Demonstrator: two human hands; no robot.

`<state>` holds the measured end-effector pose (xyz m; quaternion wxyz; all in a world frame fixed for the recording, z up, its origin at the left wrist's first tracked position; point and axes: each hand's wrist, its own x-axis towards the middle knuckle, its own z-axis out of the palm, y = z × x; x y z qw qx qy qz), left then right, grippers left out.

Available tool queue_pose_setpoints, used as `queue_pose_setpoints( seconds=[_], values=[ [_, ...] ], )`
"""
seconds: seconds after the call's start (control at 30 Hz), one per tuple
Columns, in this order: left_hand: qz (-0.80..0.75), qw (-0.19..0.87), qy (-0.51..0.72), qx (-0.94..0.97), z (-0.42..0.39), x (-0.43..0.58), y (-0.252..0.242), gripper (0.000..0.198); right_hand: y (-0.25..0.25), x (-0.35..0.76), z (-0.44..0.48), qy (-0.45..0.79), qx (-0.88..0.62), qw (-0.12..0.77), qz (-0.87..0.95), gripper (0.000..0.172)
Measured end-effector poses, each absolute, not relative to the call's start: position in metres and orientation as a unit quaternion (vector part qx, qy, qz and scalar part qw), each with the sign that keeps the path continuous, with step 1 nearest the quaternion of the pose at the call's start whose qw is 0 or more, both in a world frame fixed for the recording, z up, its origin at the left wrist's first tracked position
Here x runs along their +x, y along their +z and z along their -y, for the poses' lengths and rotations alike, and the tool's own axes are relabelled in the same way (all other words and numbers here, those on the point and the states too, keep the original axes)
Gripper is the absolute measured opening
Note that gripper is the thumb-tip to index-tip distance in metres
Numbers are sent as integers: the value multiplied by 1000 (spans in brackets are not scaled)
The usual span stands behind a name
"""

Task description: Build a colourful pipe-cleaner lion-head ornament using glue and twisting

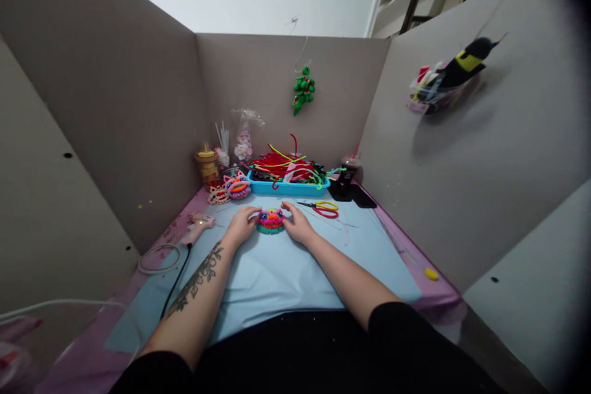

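Note:
A small pipe-cleaner animal head (271,221) in pink, orange and teal, with dark eyes, rests on the light blue mat (277,271). My left hand (244,225) pinches its left edge between thumb and fingers. On the opposite side, my right hand (298,223) grips the right edge in the same way. Just beyond my right hand lie scissors (325,208) with red and yellow handles. Behind my left hand sit two similar heads: a purple and orange one (237,186) and a red and cream one (218,194).
A blue tray (289,188) of red and green pipe cleaners stands at the back. A pink glue gun (198,229) with its cable lies left. Phones (364,196) and a dark drink cup (349,169) are back right. Grey panels (258,74) enclose the table; a yellow disc (431,274) lies right.

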<state>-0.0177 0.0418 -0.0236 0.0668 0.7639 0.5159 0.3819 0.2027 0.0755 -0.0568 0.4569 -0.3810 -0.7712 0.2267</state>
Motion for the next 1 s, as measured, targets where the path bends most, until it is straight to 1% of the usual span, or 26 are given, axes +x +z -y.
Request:
queue_pose_setpoints(
  seconds=[0.3, 0.4, 0.5, 0.57, 0.67, 0.77, 0.9, 1.0],
  values=[
    [-539, 84, 392, 741, -43, -17, -26, 34, -53, 200, -74, 230, -388, 457, 766, 52],
    [-533, 101, 400, 738, -44, -23, -27, 40, -54, 205, -78, 241, -383, 453, 768, 61],
    [-514, 127, 375, 761, -42, -29, -28, 56, -55, 212, -79, 272, -359, 429, 783, 79],
    [-502, 130, 348, 780, -40, -30, -29, 65, -56, 214, -79, 284, -346, 415, 792, 86],
    [-503, 133, 337, 785, -39, -29, -29, 74, -56, 212, -78, 278, -349, 405, 798, 89],
    [-499, 158, 334, 784, -39, -26, -30, 78, -56, 208, -78, 272, -362, 392, 801, 89],
    [-479, 214, 337, 782, -42, -25, -33, 81, -57, 206, -79, 283, -386, 385, 789, 89],
    [-469, 231, 346, 779, -43, -25, -35, 81, -57, 206, -79, 291, -385, 383, 788, 89]
  ],
)
